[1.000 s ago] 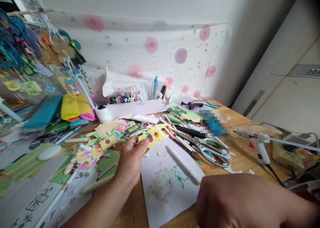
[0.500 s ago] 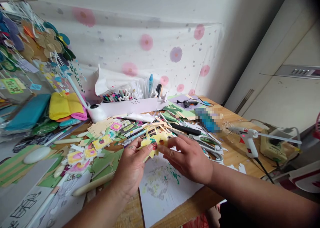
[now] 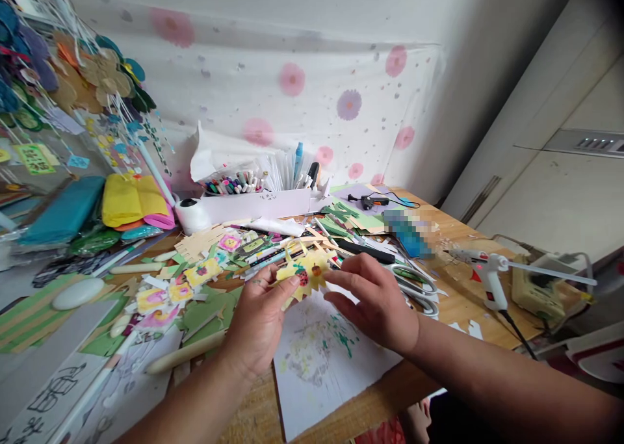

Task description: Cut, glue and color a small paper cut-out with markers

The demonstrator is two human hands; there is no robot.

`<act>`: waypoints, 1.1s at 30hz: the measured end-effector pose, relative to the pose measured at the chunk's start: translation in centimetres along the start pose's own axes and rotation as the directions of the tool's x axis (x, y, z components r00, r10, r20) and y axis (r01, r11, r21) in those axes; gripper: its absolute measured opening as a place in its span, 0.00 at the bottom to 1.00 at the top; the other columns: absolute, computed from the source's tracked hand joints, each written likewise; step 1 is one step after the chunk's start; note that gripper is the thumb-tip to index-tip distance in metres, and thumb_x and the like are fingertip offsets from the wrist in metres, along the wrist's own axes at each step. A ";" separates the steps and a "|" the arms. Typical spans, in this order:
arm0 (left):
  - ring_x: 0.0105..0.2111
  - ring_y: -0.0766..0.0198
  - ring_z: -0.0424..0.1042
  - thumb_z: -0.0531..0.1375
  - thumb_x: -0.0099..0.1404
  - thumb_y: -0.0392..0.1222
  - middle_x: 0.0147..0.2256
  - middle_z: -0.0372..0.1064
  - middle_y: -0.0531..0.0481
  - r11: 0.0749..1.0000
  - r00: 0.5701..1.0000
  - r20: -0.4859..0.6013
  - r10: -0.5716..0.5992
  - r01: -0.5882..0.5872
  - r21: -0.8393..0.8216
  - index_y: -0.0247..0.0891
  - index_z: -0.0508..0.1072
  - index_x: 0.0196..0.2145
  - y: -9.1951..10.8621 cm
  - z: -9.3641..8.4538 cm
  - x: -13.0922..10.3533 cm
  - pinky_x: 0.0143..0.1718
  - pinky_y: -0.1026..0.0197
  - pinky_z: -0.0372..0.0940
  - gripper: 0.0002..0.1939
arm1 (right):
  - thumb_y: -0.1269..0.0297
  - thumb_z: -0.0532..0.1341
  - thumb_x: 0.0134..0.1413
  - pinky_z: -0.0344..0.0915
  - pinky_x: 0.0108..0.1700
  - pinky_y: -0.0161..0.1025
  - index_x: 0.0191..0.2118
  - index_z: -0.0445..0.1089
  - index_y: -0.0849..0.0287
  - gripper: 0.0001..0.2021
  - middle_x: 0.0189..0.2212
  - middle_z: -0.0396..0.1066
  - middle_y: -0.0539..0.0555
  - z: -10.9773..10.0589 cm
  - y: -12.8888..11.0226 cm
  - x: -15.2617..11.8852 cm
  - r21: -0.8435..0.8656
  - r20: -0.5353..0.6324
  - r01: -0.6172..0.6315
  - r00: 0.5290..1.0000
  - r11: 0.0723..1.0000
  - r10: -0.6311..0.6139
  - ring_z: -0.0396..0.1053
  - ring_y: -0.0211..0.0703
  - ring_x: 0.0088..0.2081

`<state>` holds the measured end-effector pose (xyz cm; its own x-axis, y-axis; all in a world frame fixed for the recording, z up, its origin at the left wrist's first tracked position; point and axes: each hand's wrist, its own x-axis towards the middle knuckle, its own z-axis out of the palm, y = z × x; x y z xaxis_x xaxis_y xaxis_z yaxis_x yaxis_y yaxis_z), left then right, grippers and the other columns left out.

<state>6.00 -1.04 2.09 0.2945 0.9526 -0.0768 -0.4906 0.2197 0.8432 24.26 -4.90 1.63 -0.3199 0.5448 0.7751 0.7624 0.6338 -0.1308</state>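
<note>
A yellow paper cutout with jagged edges, a painted strawberry and a small orange-brown fruit is pinched between the thumb and fingers of my left hand. My right hand is beside the cutout's right edge, its thumb and fingers apart. An index fingertip is close to that edge; whether it touches I cannot tell. Below both hands lies a white sheet smeared with green, yellow and grey paint.
Painted paper pieces, pens and scraps crowd the left and middle. Scissors lie right of my hands. A white glue gun with a glue stick stands farther right, near a black one. Behind is a white box of markers.
My right thumb and fingers have come off the cutout and spread apart. My left hand still holds it. The whole view has shifted slightly.
</note>
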 end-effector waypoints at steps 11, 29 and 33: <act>0.33 0.65 0.75 0.72 0.48 0.39 0.34 0.77 0.51 0.996 0.996 0.020 -0.084 0.085 -0.038 0.38 0.75 0.36 0.0 0.3 -0.4 0.34 0.65 0.70 0.17 | 0.74 0.59 0.60 0.59 0.31 0.41 0.39 0.74 0.61 0.07 0.30 0.71 0.55 -0.1 0.0 0.5 -0.094 -0.015 0.303 0.952 0.948 -0.306 0.61 0.43 0.31; 0.34 0.64 0.74 0.73 0.47 0.42 0.33 0.74 0.54 0.996 0.991 -0.105 0.087 -0.085 0.027 0.37 0.71 0.32 -0.2 -1.3 1.6 0.34 0.59 0.73 0.18 | 0.61 0.58 0.64 0.67 0.30 0.35 0.31 0.66 0.58 0.10 0.25 0.71 0.52 -2.4 1.2 0.0 0.447 0.100 -0.281 0.959 0.849 0.264 0.69 0.39 0.27; 0.31 0.64 0.76 0.72 0.46 0.44 0.32 0.74 0.56 0.991 0.984 -0.126 0.124 -0.116 0.070 0.37 0.70 0.34 -0.1 -1.8 2.1 0.36 0.56 0.75 0.20 | 0.58 0.61 0.62 0.66 0.27 0.32 0.30 0.67 0.58 0.11 0.23 0.71 0.51 -5.9 2.0 0.4 0.549 0.166 -0.437 0.893 0.713 0.419 0.69 0.37 0.24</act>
<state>5.23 1.34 0.92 0.1257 0.9913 -0.0380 -0.4627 0.0924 0.8817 29.02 -6.64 5.32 -0.0596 0.8430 0.5345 0.3741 0.5153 -0.7710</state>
